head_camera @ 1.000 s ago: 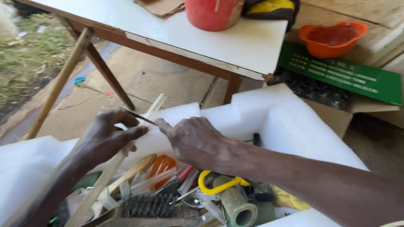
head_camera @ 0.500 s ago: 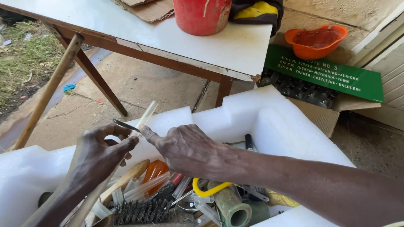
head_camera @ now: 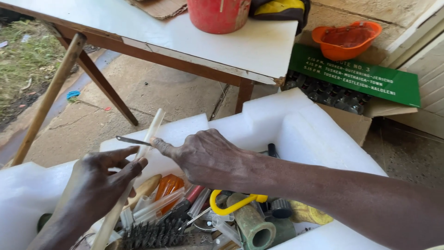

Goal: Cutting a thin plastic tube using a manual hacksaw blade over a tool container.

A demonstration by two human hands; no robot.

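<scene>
My right hand [head_camera: 208, 159] pinches a thin dark metal blade [head_camera: 132, 140] between thumb and forefinger, its tip pointing left. The blade lies across a long pale stick [head_camera: 150, 132] that slants up from the lower left. My left hand [head_camera: 99, 183] closes around that stick lower down, fingers pointing toward the blade. Both hands hover over a white foam box [head_camera: 296, 125] filled with tools: a wire brush [head_camera: 155, 234], an orange-handled tool [head_camera: 169, 185], a green pipe piece [head_camera: 252, 222] and a yellow-handled tool [head_camera: 231, 203].
A white-topped wooden table [head_camera: 194, 41] stands behind with a red bucket [head_camera: 217, 14] on it. A wooden pole [head_camera: 46, 99] leans at the left. An orange hard hat [head_camera: 347, 39] and a green sign board [head_camera: 356, 76] rest over a cardboard box at right. Concrete floor lies beyond.
My view has tilted and the hands sit lower and further right in frame. The blade stays across the stick, and my left hand has slid slightly down the stick.
</scene>
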